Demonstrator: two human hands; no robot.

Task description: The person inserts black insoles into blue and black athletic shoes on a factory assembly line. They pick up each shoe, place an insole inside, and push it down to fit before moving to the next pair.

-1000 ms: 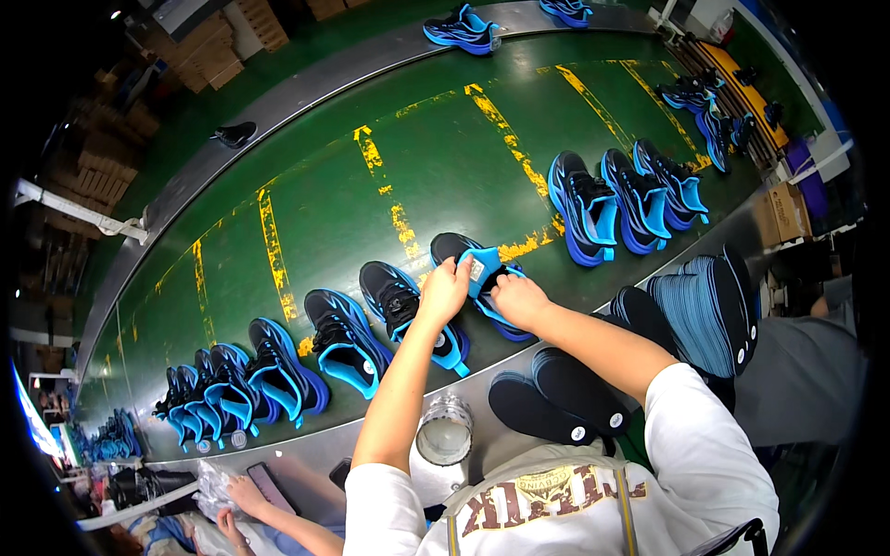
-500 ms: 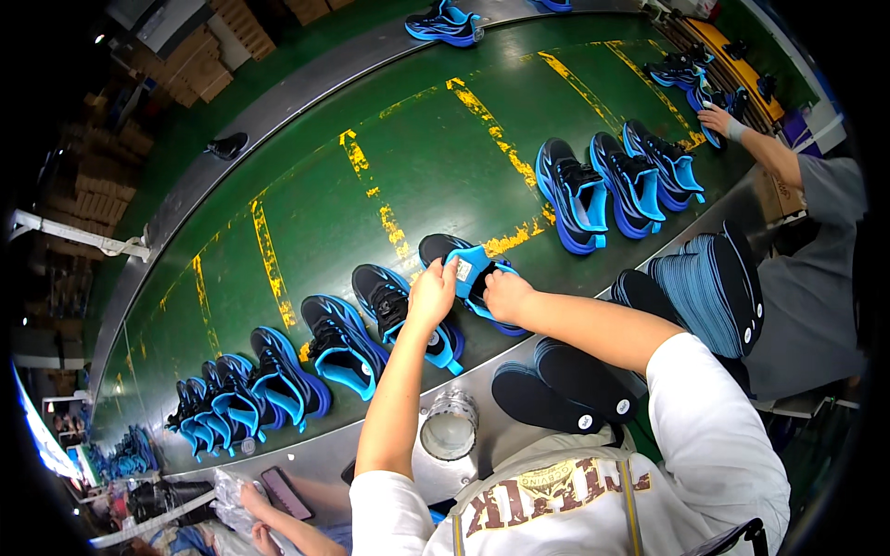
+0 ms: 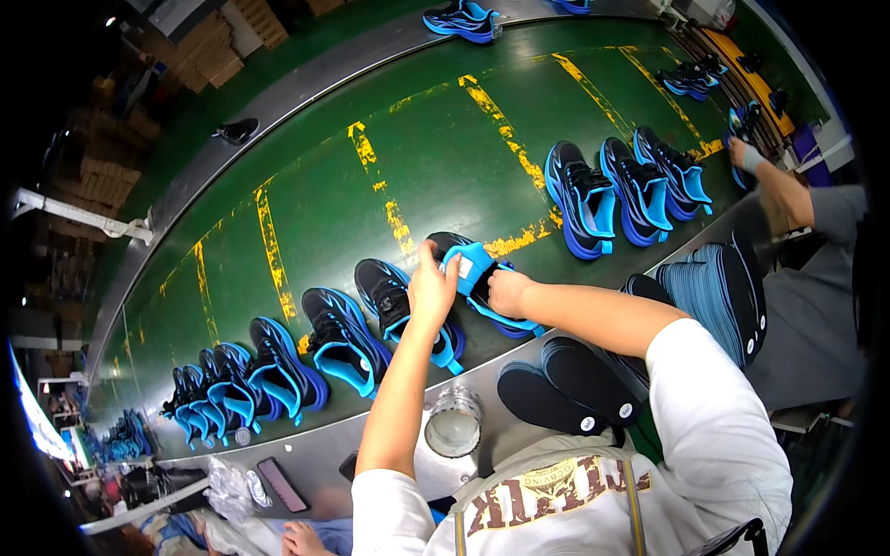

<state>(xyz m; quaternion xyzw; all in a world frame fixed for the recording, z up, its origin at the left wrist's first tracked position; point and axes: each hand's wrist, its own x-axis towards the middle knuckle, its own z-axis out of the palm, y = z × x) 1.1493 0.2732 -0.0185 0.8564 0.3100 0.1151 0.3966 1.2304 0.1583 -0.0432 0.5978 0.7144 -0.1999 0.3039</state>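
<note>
A black sneaker (image 3: 512, 326) with blue lining and sole lies on the green belt in front of me. My left hand (image 3: 432, 287) pinches its bright blue tongue (image 3: 475, 265), which is pulled up and shows a white label. At the shoe's opening, my right hand (image 3: 507, 294) is closed with its fingertips tucked inside by the collar; those tips are hidden. Just left of it stands another sneaker (image 3: 378, 283), its toe pointing away from me. Near my right forearm, black insoles (image 3: 547, 394) lie in stacks on the metal ledge.
More sneakers (image 3: 336, 334) line the belt at left, and several (image 3: 582, 199) stand at right. A metal cup (image 3: 453, 426) and a phone (image 3: 282, 484) rest on the ledge (image 3: 371, 426). A taller insole stack (image 3: 709, 296) is near a co-worker's hand (image 3: 744, 156) and grey sleeve.
My hands stay on the same shoe, the right fingers slightly deeper at its opening. The co-worker's hand at right has moved back with a shoe. At lower left, another person's hands left the plastic bag.
</note>
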